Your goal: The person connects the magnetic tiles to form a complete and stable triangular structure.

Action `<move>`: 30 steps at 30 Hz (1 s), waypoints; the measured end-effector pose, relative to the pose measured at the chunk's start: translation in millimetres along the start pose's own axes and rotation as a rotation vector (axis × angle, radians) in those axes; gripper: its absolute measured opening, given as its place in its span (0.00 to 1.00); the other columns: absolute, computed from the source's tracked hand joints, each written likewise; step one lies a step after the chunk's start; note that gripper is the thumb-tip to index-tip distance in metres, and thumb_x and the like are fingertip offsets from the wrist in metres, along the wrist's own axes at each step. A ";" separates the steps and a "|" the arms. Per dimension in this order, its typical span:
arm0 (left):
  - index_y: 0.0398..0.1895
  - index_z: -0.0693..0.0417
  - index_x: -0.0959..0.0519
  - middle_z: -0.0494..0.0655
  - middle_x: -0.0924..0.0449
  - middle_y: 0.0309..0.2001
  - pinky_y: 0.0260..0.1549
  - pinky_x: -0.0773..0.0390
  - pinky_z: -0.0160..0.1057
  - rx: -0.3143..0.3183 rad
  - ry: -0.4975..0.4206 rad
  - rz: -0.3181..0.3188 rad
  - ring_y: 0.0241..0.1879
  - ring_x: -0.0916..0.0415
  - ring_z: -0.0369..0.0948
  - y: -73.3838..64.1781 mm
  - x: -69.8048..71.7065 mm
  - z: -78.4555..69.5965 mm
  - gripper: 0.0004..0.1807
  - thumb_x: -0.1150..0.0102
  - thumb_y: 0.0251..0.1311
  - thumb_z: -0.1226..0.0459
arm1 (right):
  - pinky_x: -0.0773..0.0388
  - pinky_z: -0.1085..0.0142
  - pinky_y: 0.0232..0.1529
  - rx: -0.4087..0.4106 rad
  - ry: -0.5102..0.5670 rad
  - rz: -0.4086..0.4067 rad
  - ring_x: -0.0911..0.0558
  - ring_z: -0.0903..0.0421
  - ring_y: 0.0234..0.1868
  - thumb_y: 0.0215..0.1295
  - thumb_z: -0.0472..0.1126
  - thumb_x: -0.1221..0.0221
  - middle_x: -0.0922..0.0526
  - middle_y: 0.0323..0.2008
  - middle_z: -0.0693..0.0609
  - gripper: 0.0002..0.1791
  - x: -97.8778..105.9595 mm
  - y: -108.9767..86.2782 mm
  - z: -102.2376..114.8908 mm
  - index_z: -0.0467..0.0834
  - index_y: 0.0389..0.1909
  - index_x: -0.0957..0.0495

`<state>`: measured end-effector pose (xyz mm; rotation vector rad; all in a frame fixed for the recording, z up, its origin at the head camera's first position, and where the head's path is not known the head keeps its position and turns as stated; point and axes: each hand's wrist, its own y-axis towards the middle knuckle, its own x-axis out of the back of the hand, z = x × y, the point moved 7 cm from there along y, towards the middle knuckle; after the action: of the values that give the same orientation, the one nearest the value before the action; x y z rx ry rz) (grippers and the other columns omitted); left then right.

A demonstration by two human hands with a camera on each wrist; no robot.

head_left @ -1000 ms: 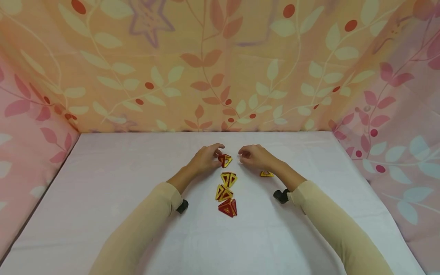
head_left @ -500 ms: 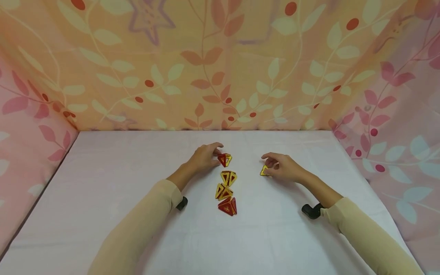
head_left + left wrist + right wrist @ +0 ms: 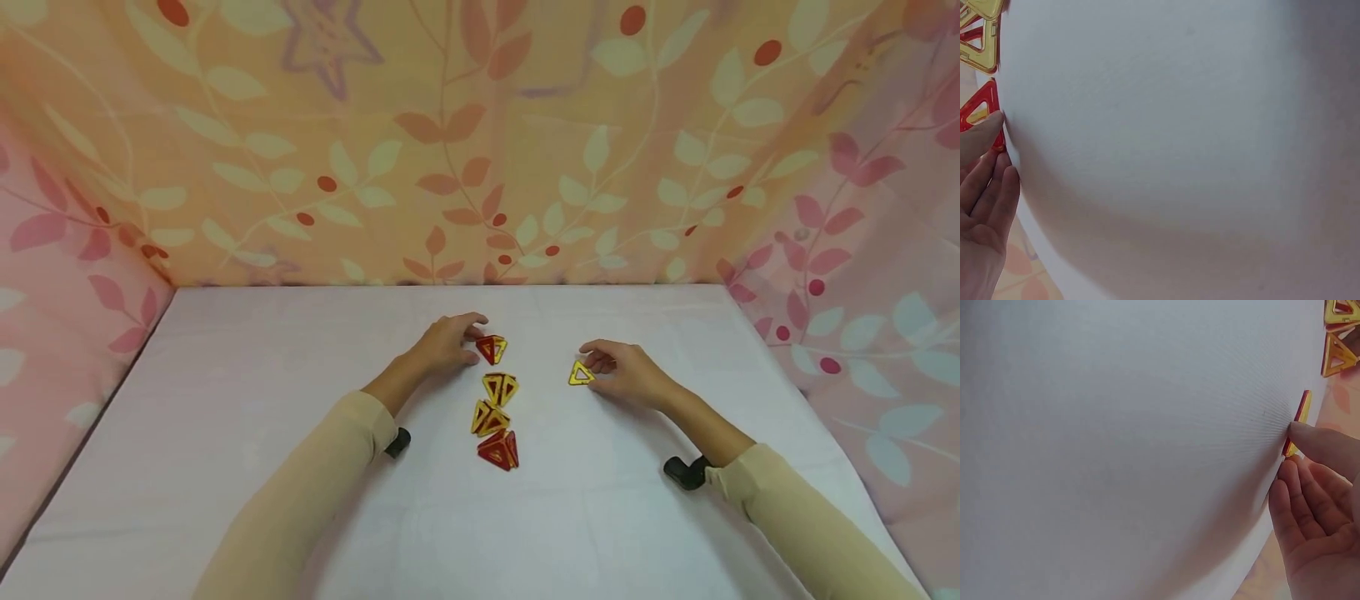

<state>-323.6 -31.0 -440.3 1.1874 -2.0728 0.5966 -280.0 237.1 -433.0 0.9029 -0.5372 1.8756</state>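
Note:
Far out on the white table, my left hand (image 3: pixel 446 343) holds a small pyramid of red and yellow triangular magnetic tiles (image 3: pixel 487 350) by its left side. In the left wrist view the thumb lies against its red triangle (image 3: pixel 988 100), and the fingers are behind. To the right, my right hand (image 3: pixel 632 373) pinches a yellow triangular magnetic tile (image 3: pixel 576 379) at its right corner. Seen nearly edge-on in the right wrist view, that tile (image 3: pixel 1303 407) shows a red layer along its yellow one, between thumb and fingertips.
Three more tile pyramids line up toward me: a yellow one (image 3: pixel 491 386), another yellow one (image 3: pixel 492 422) and a red one (image 3: pixel 497 451). A floral curtain (image 3: pixel 480 167) stands behind the table (image 3: pixel 300 333). Black wrist cameras (image 3: pixel 684 472) hang below both sleeves.
My right hand has moved right, away from the pyramid, to the yellow tile and taken it between thumb and fingers. The left hand has stayed at the pyramid.

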 end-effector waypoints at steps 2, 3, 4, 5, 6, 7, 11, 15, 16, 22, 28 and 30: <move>0.68 0.56 0.30 0.51 0.19 0.57 0.62 0.30 0.48 -0.002 -0.003 0.006 0.59 0.25 0.48 -0.1 -0.8 0.0 0.34 0.30 0.57 0.68 | 0.20 0.57 0.48 0.001 0.009 -0.008 0.17 0.51 0.42 0.52 0.27 0.30 0.17 0.40 0.47 0.26 0.3 -0.3 -1.1 0.34 0.53 0.23; 0.67 0.56 0.30 0.51 0.19 0.58 0.62 0.30 0.48 -0.003 -0.005 0.006 0.59 0.25 0.48 -0.2 -1.2 0.2 0.34 0.30 0.57 0.68 | 0.20 0.58 0.47 0.002 0.009 -0.013 0.17 0.51 0.41 0.52 0.27 0.30 0.16 0.39 0.47 0.25 0.3 -0.2 -1.8 0.33 0.53 0.23; 0.67 0.56 0.30 0.50 0.19 0.58 0.62 0.30 0.48 -0.003 -0.006 0.007 0.59 0.25 0.48 -0.4 -1.4 0.1 0.34 0.29 0.57 0.67 | 0.20 0.59 0.47 0.004 0.007 -0.019 0.17 0.52 0.41 0.51 0.27 0.30 0.16 0.39 0.47 0.25 0.6 -0.1 -1.7 0.34 0.53 0.23; 0.67 0.55 0.30 0.50 0.19 0.58 0.62 0.30 0.48 -0.002 -0.007 0.009 0.59 0.25 0.48 -0.5 -1.7 0.3 0.34 0.29 0.58 0.66 | 0.20 0.59 0.46 0.010 0.008 -0.023 0.17 0.52 0.41 0.51 0.27 0.30 0.16 0.39 0.47 0.25 0.6 0.2 -1.5 0.33 0.52 0.23; 0.67 0.55 0.29 0.50 0.19 0.58 0.62 0.31 0.48 0.001 -0.005 0.010 0.59 0.25 0.48 -0.7 -1.8 0.5 0.33 0.29 0.58 0.66 | 0.20 0.60 0.46 0.017 0.008 -0.026 0.17 0.52 0.40 0.51 0.26 0.30 0.16 0.39 0.47 0.24 0.4 0.9 -1.0 0.33 0.52 0.22; 0.67 0.55 0.29 0.49 0.19 0.58 0.62 0.31 0.48 0.003 -0.003 0.011 0.59 0.25 0.48 -0.9 -1.8 0.7 0.33 0.29 0.58 0.65 | 0.19 0.61 0.45 0.021 0.006 -0.027 0.17 0.52 0.40 0.51 0.26 0.30 0.15 0.38 0.47 0.24 0.0 1.8 -0.4 0.32 0.52 0.22; 0.67 0.55 0.28 0.49 0.20 0.59 0.62 0.32 0.49 0.013 -0.002 0.016 0.58 0.26 0.49 -2.1 -1.6 1.5 0.32 0.29 0.58 0.64 | 0.19 0.61 0.44 0.034 -0.002 -0.030 0.17 0.52 0.39 0.51 0.27 0.29 0.15 0.38 0.47 0.23 -1.9 6.9 3.2 0.32 0.50 0.22; 0.67 0.55 0.28 0.49 0.21 0.60 0.63 0.33 0.50 0.031 -0.012 0.019 0.60 0.26 0.49 -2.8 -0.7 2.1 0.32 0.30 0.59 0.64 | 0.19 0.63 0.42 0.055 -0.016 -0.040 0.16 0.53 0.37 0.51 0.27 0.28 0.15 0.37 0.47 0.22 -4.4 12.6 6.6 0.32 0.49 0.21; 0.67 0.55 0.28 0.48 0.21 0.60 0.63 0.33 0.50 0.037 -0.013 0.020 0.60 0.26 0.49 -2.9 -0.5 2.2 0.32 0.30 0.58 0.64 | 0.19 0.63 0.41 0.052 -0.017 -0.044 0.16 0.54 0.37 0.51 0.28 0.28 0.15 0.37 0.47 0.22 -5.1 13.9 6.8 0.32 0.48 0.21; 0.67 0.54 0.28 0.47 0.20 0.60 0.64 0.35 0.50 0.063 -0.012 0.035 0.60 0.26 0.48 -3.0 -1.8 4.0 0.33 0.29 0.58 0.64 | 0.18 0.65 0.41 0.026 0.019 -0.053 0.16 0.54 0.37 0.51 0.28 0.27 0.14 0.37 0.47 0.22 -9.3 19.6 6.6 0.32 0.48 0.20; 0.66 0.54 0.27 0.47 0.20 0.59 0.64 0.35 0.50 0.067 0.002 0.021 0.59 0.26 0.48 -2.5 -1.3 4.3 0.33 0.28 0.57 0.64 | 0.18 0.65 0.40 0.038 0.026 -0.049 0.16 0.55 0.36 0.51 0.27 0.28 0.15 0.36 0.47 0.21 -13.9 27.9 11.7 0.31 0.48 0.20; 0.66 0.55 0.27 0.47 0.19 0.59 0.64 0.35 0.50 0.063 0.008 0.015 0.59 0.25 0.48 -1.9 -0.5 4.0 0.32 0.28 0.57 0.64 | 0.18 0.65 0.40 0.034 0.008 -0.048 0.17 0.56 0.35 0.52 0.28 0.28 0.15 0.35 0.48 0.21 -15.8 31.0 14.3 0.31 0.47 0.20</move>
<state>-323.0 -34.3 -443.3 1.2040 -2.0715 0.6764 -298.3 204.4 -435.8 0.9222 -0.4762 1.8495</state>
